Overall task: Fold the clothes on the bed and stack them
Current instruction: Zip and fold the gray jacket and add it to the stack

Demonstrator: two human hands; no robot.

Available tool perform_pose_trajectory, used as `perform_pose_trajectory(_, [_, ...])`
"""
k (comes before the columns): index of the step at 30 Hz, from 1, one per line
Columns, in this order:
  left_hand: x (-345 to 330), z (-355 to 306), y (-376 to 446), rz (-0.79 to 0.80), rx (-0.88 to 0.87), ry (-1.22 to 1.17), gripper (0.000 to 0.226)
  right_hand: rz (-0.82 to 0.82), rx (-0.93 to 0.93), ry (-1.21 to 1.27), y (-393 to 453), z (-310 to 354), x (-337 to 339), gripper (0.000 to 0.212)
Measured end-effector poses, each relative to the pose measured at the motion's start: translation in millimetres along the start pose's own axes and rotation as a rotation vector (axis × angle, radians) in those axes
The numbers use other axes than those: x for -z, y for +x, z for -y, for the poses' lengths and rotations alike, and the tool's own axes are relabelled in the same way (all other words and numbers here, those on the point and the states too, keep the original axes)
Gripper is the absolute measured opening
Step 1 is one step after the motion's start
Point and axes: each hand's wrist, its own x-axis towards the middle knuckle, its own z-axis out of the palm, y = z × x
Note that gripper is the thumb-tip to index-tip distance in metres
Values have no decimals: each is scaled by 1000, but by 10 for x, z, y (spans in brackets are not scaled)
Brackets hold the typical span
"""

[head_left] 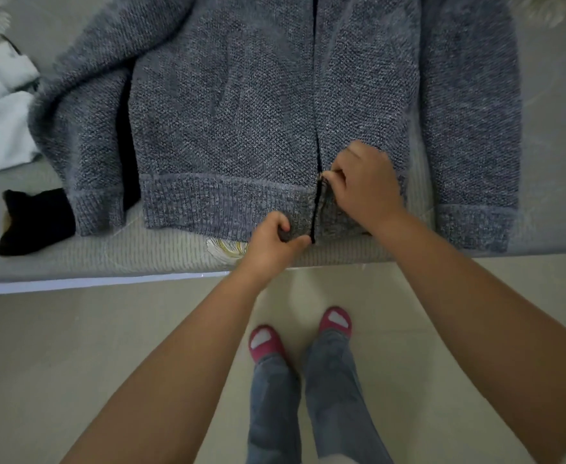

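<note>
A grey knitted zip jacket (241, 105) lies spread flat on the bed (107, 259), front side up, hem toward me, sleeves down both sides. A dark zip line (315, 95) runs up its middle. My left hand (273, 241) grips the ribbed hem just left of the zip's bottom end. My right hand (363, 184) pinches the zip pull (325, 177) a little above the hem, on the right side of the zip.
A white garment (0, 112) lies crumpled at the bed's left side. A black garment (33, 221) sits near the bed's front left edge. The bed's edge runs just in front of my feet (300, 333) on the pale tiled floor.
</note>
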Motion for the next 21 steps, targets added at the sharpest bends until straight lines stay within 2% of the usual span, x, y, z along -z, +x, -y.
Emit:
perform_pose_trajectory(2, [79,-3,41,-24,27,9,34,34,23,-2,6,-21,-27,21])
perform_pose_trajectory(4, [66,-20,29,-53,53,145,25,79,-2,21,-14,-37,-45,20])
perform_pose_trajectory(6, [50,-55,-25,-155,69,404,40,119,-26,33,-8,-83,-45,19])
perform_pose_trajectory(8, [86,-160,-46,-374,-91,568,45,143,-20,18,37,-119,-27,18])
perform_pose_trajectory(10, [121,-283,56,-453,-328,677,54,207,6,-20,111,-153,-22,18])
perform_pose_trajectory(12, [78,-392,256,-344,-392,819,81,289,48,-58,205,-189,-35,20])
perform_pose_trajectory(15, [-56,-355,541,-199,-195,1010,113,331,69,-43,325,-274,-69,21])
perform_pose_trajectory(18, [-93,-182,639,-171,-51,1070,119,322,110,-79,357,-334,-108,21])
perform_pose_trajectory(21, [-82,-152,686,-151,-20,1107,119,253,152,-153,376,-337,-135,21])
